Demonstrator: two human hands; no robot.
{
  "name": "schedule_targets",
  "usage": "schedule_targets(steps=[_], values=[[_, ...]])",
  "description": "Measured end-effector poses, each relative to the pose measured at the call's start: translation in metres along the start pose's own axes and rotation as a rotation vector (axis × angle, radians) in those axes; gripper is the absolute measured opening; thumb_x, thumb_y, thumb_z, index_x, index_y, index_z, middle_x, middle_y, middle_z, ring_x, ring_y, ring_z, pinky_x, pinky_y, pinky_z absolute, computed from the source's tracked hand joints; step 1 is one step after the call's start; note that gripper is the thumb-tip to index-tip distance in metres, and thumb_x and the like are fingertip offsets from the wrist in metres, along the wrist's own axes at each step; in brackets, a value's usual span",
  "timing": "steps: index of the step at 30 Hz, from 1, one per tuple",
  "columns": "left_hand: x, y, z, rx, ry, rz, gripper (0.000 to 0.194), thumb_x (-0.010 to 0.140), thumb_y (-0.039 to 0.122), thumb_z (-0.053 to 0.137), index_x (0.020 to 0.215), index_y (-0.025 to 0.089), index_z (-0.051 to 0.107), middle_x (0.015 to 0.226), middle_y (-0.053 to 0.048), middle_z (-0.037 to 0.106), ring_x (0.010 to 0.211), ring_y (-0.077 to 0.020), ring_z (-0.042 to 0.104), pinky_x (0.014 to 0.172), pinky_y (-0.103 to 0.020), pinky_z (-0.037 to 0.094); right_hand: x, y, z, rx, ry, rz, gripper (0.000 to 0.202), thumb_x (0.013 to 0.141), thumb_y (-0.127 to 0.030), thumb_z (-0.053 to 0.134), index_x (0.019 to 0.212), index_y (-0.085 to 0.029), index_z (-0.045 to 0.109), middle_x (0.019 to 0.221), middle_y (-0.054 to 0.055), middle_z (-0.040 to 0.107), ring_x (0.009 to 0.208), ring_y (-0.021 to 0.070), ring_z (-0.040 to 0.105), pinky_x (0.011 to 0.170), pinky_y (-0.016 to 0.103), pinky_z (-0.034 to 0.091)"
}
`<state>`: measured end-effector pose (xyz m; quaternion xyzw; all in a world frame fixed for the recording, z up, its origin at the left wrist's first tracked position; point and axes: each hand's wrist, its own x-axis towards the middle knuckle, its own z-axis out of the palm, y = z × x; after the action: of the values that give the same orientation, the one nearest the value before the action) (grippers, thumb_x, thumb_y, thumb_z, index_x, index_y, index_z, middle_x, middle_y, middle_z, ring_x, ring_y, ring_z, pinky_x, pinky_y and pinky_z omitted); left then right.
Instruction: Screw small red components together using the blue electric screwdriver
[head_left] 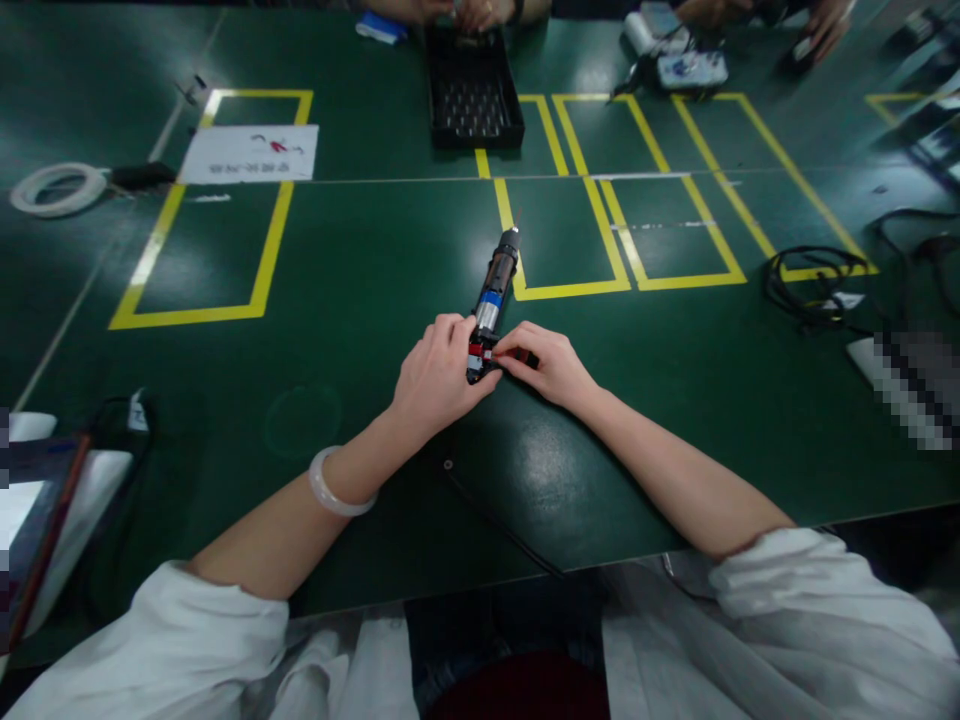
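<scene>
An electric screwdriver with its inner parts exposed [492, 298] lies on the green table, its thin tip pointing away from me. My left hand [435, 370] is closed around its near end, with the fingers over the left side and the thumb below. At that end a small red and white part [478, 353] shows between my hands. My right hand [546, 362] pinches at this spot from the right; what sits between its fingertips is too small to make out. A dark piece with some red shows under the right fingers.
Across the table a black tray [480, 135] holds several small metal pieces, with another person's hands behind it. A white sheet [251, 155] and a tape roll [58, 190] lie left. Coiled black cable [814, 285] is at right; a thin black cord [502, 525] lies in front of me.
</scene>
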<state>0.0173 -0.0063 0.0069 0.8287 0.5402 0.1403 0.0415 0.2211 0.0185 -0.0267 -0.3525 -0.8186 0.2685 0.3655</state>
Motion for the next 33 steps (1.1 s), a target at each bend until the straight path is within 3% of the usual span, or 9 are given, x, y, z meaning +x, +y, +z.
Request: schedule_targets(steps=[6, 17, 21, 29, 33], values=[[0.004, 0.0, 0.001, 0.062, 0.011, -0.035, 0.053, 0.094, 0.046, 0.064, 0.131, 0.009, 0.054, 0.125, -0.019, 0.059, 0.109, -0.0337, 0.061, 0.086, -0.042, 0.055, 0.0, -0.004, 0.0, 0.097, 0.04, 0.046, 0.012, 0.096, -0.02, 0.059, 0.106, -0.019, 0.066, 0.095, 0.004, 0.073, 0.076, 0.0139, 0.065, 0.071, 0.028, 0.054], [0.008, -0.018, -0.013, 0.097, -0.064, -0.076, 0.066, 0.095, 0.043, 0.063, 0.153, 0.017, 0.043, 0.13, -0.017, 0.053, 0.113, -0.0344, 0.058, 0.088, -0.042, 0.056, 0.0, -0.002, -0.002, 0.147, -0.021, 0.076, 0.016, 0.095, -0.02, 0.058, 0.11, -0.019, 0.064, 0.097, 0.005, 0.073, 0.08, 0.015, 0.067, 0.072, 0.028, 0.055], [0.014, -0.042, -0.018, 0.105, -0.07, -0.164, 0.067, 0.097, 0.049, 0.057, 0.154, 0.019, 0.043, 0.133, -0.019, 0.052, 0.117, -0.0374, 0.057, 0.09, -0.046, 0.056, 0.0, -0.002, -0.003, 0.147, -0.021, 0.083, 0.015, 0.096, -0.023, 0.058, 0.108, -0.019, 0.065, 0.095, 0.005, 0.072, 0.079, 0.0148, 0.066, 0.071, 0.028, 0.054], [0.021, -0.107, -0.034, 0.058, -0.045, -0.409, 0.071, 0.095, 0.057, 0.053, 0.158, 0.025, 0.041, 0.141, -0.02, 0.047, 0.129, -0.0442, 0.049, 0.099, -0.056, 0.049, -0.001, -0.001, -0.003, 0.159, -0.005, 0.105, 0.012, 0.097, -0.026, 0.06, 0.103, -0.019, 0.067, 0.092, 0.004, 0.071, 0.077, 0.0147, 0.064, 0.071, 0.028, 0.054], [0.021, -0.132, -0.044, 0.074, -0.022, -0.486, 0.073, 0.095, 0.054, 0.053, 0.158, 0.019, 0.041, 0.146, -0.021, 0.045, 0.134, -0.0454, 0.045, 0.103, -0.059, 0.044, 0.0, -0.001, -0.003, 0.145, -0.02, 0.118, 0.012, 0.097, -0.027, 0.06, 0.103, -0.019, 0.067, 0.093, 0.004, 0.071, 0.078, 0.0151, 0.064, 0.072, 0.028, 0.054]])
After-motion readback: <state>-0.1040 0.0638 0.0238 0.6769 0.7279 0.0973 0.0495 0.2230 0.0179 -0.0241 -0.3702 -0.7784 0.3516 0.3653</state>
